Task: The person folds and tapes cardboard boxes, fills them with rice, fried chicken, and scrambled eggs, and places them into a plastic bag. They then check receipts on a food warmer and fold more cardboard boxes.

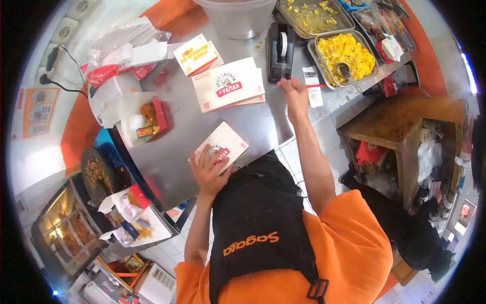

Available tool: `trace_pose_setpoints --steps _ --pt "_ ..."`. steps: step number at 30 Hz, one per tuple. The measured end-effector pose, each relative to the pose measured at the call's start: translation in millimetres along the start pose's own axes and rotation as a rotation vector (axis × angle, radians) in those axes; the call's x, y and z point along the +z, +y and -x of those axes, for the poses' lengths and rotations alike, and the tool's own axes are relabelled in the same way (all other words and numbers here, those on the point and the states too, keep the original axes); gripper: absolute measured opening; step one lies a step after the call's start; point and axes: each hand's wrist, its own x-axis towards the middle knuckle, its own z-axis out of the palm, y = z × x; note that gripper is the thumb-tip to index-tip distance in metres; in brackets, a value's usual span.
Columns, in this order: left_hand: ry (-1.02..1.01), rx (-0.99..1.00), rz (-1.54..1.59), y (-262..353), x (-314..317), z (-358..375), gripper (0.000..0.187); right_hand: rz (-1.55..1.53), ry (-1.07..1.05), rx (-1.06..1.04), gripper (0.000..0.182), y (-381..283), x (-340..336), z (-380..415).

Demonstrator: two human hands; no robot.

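Note:
My left hand [210, 175] lies over a closed white "Spicy Chicken Paman" box [230, 139] near the counter's front edge, fingers bent over its top and side. My right hand [294, 96] is closed in a pinch at the front end of a black tape dispenser [275, 55] with a white-cored roll. A short clear strip of tape [286, 72] seems to run from the dispenser to my fingertips. Flat stacked boxes [230, 83] of the same print lie beyond the box, left of the dispenser.
An open box [139, 124] with fried chicken and rice stands at left. A tray of yellow scrambled egg [347, 55], a receipt [313, 86] and a clear tub [238, 17] are at the back. A stone mortar [96, 172] sits at lower left, a wooden table [400, 121] at right.

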Motion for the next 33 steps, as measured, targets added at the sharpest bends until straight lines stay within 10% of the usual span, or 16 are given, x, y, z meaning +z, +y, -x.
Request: trace_pose_setpoints --steps 5,8,10,14,26,33 --pt "0.041 -0.027 -0.044 4.5 6.6 -1.7 0.020 0.846 -0.070 -0.255 0.024 6.3 -11.0 -37.2" --pt "0.069 -0.035 -0.042 2.7 9.6 -3.5 0.018 0.787 -0.237 -0.373 0.027 -14.3 -17.5 -0.6" --pt "0.097 -0.063 -0.023 2.4 15.1 -7.5 0.017 0.223 -0.534 -0.200 0.025 -1.3 -19.8 42.8" --pt "0.042 -0.031 -0.029 -3.3 12.3 -9.6 0.026 0.053 -0.976 0.315 0.025 -10.8 6.4 147.0" --pt "-0.020 0.066 -0.022 -14.5 14.9 -2.0 0.023 0.210 -0.839 0.329 0.023 41.7 35.6 188.6" --pt "-0.041 -0.149 0.085 -16.4 -6.5 -28.6 0.043 0.688 -0.747 -0.242 0.038 46.0 43.7 172.8"
